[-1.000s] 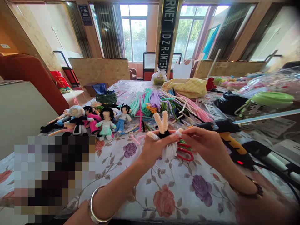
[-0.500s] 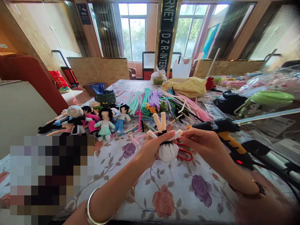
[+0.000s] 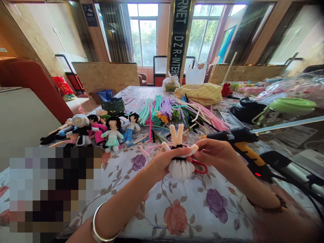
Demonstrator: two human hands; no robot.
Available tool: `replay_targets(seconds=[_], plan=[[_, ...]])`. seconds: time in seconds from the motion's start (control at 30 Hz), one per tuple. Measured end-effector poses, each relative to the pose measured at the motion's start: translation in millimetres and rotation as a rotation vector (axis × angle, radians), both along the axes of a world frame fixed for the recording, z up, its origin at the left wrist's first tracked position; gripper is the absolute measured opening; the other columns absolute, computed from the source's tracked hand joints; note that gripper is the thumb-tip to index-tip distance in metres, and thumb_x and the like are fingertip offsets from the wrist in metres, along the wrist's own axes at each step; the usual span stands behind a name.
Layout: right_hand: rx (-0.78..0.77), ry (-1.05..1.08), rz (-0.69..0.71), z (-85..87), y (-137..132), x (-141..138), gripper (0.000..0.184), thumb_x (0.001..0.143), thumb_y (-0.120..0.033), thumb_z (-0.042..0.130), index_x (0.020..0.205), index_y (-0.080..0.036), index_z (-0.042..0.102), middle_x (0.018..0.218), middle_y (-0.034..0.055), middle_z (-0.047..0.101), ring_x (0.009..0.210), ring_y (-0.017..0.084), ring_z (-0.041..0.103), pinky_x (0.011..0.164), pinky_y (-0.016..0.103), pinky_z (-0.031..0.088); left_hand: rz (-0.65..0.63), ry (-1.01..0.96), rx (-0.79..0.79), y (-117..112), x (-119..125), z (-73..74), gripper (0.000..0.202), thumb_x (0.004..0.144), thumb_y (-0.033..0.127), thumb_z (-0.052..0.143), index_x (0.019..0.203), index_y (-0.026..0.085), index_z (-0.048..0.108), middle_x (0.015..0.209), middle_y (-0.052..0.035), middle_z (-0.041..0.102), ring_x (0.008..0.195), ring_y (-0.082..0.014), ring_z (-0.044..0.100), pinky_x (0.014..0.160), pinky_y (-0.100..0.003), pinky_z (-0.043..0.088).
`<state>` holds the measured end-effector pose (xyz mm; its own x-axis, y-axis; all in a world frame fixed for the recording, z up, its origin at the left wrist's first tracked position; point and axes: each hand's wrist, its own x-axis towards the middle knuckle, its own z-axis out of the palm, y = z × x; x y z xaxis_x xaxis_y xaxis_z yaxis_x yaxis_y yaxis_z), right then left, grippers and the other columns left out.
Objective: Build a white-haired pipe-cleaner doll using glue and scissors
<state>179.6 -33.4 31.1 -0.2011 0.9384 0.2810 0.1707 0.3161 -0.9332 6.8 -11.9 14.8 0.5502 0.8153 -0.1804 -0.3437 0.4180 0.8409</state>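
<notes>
A pipe-cleaner doll (image 3: 181, 169) with a white head, black and white clothing and cream limbs hangs upside down above the table, its legs pointing away from me. My left hand (image 3: 164, 161) is closed round its body, thumb across the dark middle. On the other side, my right hand (image 3: 215, 152) pinches at the end of the doll's arm (image 3: 194, 149); the fingertips are partly hidden there. Red scissor handles (image 3: 201, 166) show on the table just behind the doll, with the blades out of sight.
Finished dolls (image 3: 112, 133) lie in a pile at the left, before a dark green basket (image 3: 113, 106). Bundles of coloured pipe cleaners (image 3: 165, 108) spread across the middle. A glue gun (image 3: 246, 148) with a lit red light rests at the right, near a green-lidded jar (image 3: 291, 106).
The doll has moved slightly towards me and right, with its head lower. My right fingers have shifted a little about its arm; my left hand keeps its grip.
</notes>
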Motion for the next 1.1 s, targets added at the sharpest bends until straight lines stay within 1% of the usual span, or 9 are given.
replay_targets(seconds=[0.1, 0.17, 0.3, 0.37, 0.47, 0.57, 0.73, 0.93, 1.1], plan=[[0.1, -0.089, -0.015, -0.1, -0.3, -0.2, 0.012, 0.074, -0.028, 0.069, 0.084, -0.022, 0.068, 0.071, -0.0001, 0.068, 0.063, 0.014, 0.064, 0.055, 0.025, 0.052, -0.016, 0.005, 0.0, -0.7, -0.2, 0.0, 0.02, 0.061, 0.031, 0.078, 0.069, 0.016, 0.069, 0.06, -0.0011, 0.062, 0.05, -0.0113, 0.059, 0.053, -0.024, 0.049], [0.272, -0.187, -0.066, -0.2, -0.6, -0.6, 0.003, 0.076, -0.024, 0.067, 0.077, -0.022, 0.067, 0.073, 0.0001, 0.069, 0.066, 0.014, 0.064, 0.058, 0.025, 0.051, -0.018, 0.024, 0.022, -1.1, -1.0, 1.3, 0.019, 0.061, 0.031, 0.078, 0.064, 0.016, 0.068, 0.058, -0.0012, 0.062, 0.05, -0.011, 0.058, 0.052, -0.023, 0.047], [0.624, -0.486, -0.192, -4.2, 0.5, 1.8, 0.016, 0.086, -0.017, 0.055, 0.076, -0.024, 0.066, 0.072, -0.0007, 0.066, 0.064, 0.012, 0.061, 0.058, 0.023, 0.048, -0.093, 0.096, 0.063, -1.1, -6.3, 9.5, 0.016, 0.059, 0.029, 0.077, 0.058, 0.017, 0.067, 0.055, -0.0008, 0.06, 0.05, -0.0112, 0.054, 0.05, -0.023, 0.044], [0.772, -0.602, -0.214, -6.9, 1.5, 5.3, 0.018, 0.089, -0.017, 0.051, 0.078, -0.023, 0.064, 0.069, -0.0004, 0.064, 0.062, 0.011, 0.06, 0.056, 0.023, 0.046, -0.107, 0.196, 0.148, -0.7, -10.2, 16.1, 0.015, 0.06, 0.028, 0.076, 0.054, 0.018, 0.066, 0.054, -0.0002, 0.061, 0.048, -0.01, 0.051, 0.047, -0.022, 0.039], [0.944, -0.713, -0.164, -7.5, 2.1, 10.9, 0.014, 0.09, -0.017, 0.052, 0.079, -0.019, 0.061, 0.071, 0.0019, 0.063, 0.064, 0.012, 0.058, 0.059, 0.025, 0.047, -0.122, 0.346, 0.307, 0.4, -15.3, 24.9, 0.018, 0.062, 0.029, 0.076, 0.051, 0.018, 0.066, 0.053, 0.0004, 0.061, 0.047, -0.0076, 0.047, 0.045, -0.021, 0.035], [1.042, -0.796, -0.084, -2.9, 0.5, 13.0, 0.013, 0.091, -0.017, 0.05, 0.083, -0.017, 0.059, 0.074, 0.0047, 0.064, 0.068, 0.015, 0.058, 0.062, 0.029, 0.049, -0.2, 0.432, 0.323, 2.2, -17.4, 27.1, 0.018, 0.06, 0.031, 0.078, 0.055, 0.017, 0.067, 0.054, 0.0007, 0.062, 0.048, -0.0066, 0.049, 0.047, -0.02, 0.036], [1.215, -0.878, -0.005, 5.7, -4.0, 11.1, 0.019, 0.095, -0.014, 0.039, 0.09, -0.016, 0.058, 0.077, 0.007, 0.066, 0.072, 0.017, 0.06, 0.063, 0.03, 0.052, -0.221, 0.474, 0.262, 4.3, -16.1, 20.1, 0.021, 0.056, 0.032, 0.08, 0.059, 0.016, 0.068, 0.056, -0.0001, 0.063, 0.051, -0.0087, 0.055, 0.052, -0.021, 0.041], [1.263, -0.957, -0.029, 7.1, -5.1, 8.9, 0.019, 0.092, -0.007, 0.041, 0.097, -0.015, 0.057, 0.084, 0.0084, 0.067, 0.078, 0.018, 0.061, 0.068, 0.032, 0.054, -0.148, 0.41, 0.181, 3.7, -13.1, 20.0, 0.014, 0.055, 0.025, 0.079, 0.062, 0.018, 0.07, 0.054, 0.0006, 0.063, 0.048, -0.0094, 0.054, 0.048, -0.021, 0.04], [1.29, -1.027, -0.099, 8.2, -7.3, 7.2, 0.019, 0.091, -0.004, 0.041, 0.096, -0.011, 0.058, 0.084, 0.0104, 0.066, 0.078, 0.02, 0.061, 0.068, 0.034, 0.055, -0.032, 0.42, 0.257, 3.4, -10.0, 16.5, 0.017, 0.059, 0.03, 0.077, 0.054, 0.017, 0.067, 0.051, 0.0002, 0.06, 0.045, -0.0084, 0.049, 0.045, -0.022, 0.034]])
